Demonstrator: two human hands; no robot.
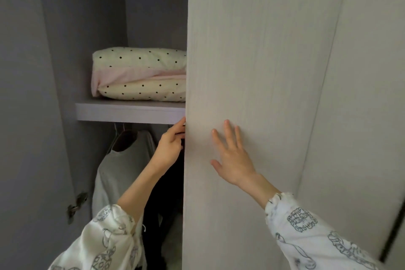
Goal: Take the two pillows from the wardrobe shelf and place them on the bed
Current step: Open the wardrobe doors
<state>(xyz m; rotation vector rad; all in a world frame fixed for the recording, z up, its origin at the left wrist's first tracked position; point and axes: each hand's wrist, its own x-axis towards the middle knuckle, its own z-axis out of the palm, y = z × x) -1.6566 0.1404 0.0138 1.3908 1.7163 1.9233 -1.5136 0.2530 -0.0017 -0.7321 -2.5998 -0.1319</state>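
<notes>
Two pillows sit stacked on a wardrobe shelf at the far left of the scene, one directly on top of the other. The upper pillow and the lower pillow are both pale yellow with small black dots, with pink fabric folded between them. Their right ends are hidden behind a pale, wood-grained wardrobe door that fills the middle of the view.

The left hand reaches up just below the shelf, its fingers curled around the left edge of that door, gripping it. The right hand lies flat against the door's front face, fingers spread wide and holding nothing. Both arms wear white sleeves printed with line drawings.

Below the shelf, a light grey garment hangs on a hanger, with a dark garment just to its right. A metal hinge shows on the left wall of the wardrobe, near the bottom.
</notes>
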